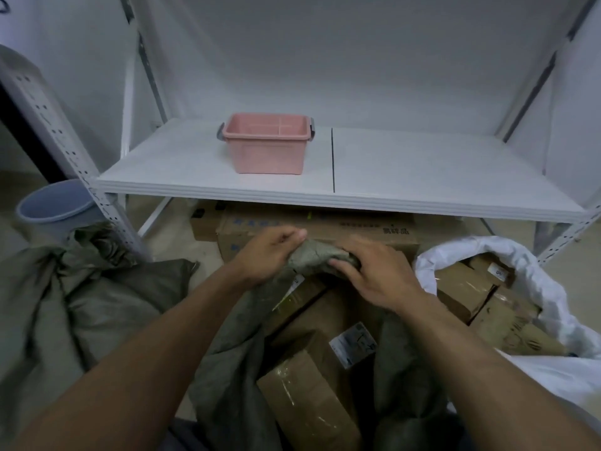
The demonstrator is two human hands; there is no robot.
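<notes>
Head view, looking down at the floor in front of a shelving unit. Centre of the frame: the left hand [265,255] and the right hand [374,275] lie close together, each with fingers curled over the bunched far rim of a grey-green sack [317,258], which they grip between them. The sack stands open at lower centre, its walls running down toward the bottom edge of the frame. Inside it lie taped cardboard parcels [309,398], one bearing a white label [353,348].

Right of the frame: a white sack [507,255], open and also filled with cardboard parcels, just beside the grey-green one. Left of the frame: a second grey-green bag [97,288], crumpled on the floor, with a grey bucket [55,206] behind it.

Upper centre: a white shelf [422,170] carrying a pink bin [267,146] with grey handles. Beneath the shelf, just beyond the hands, is a large printed carton [325,229].
</notes>
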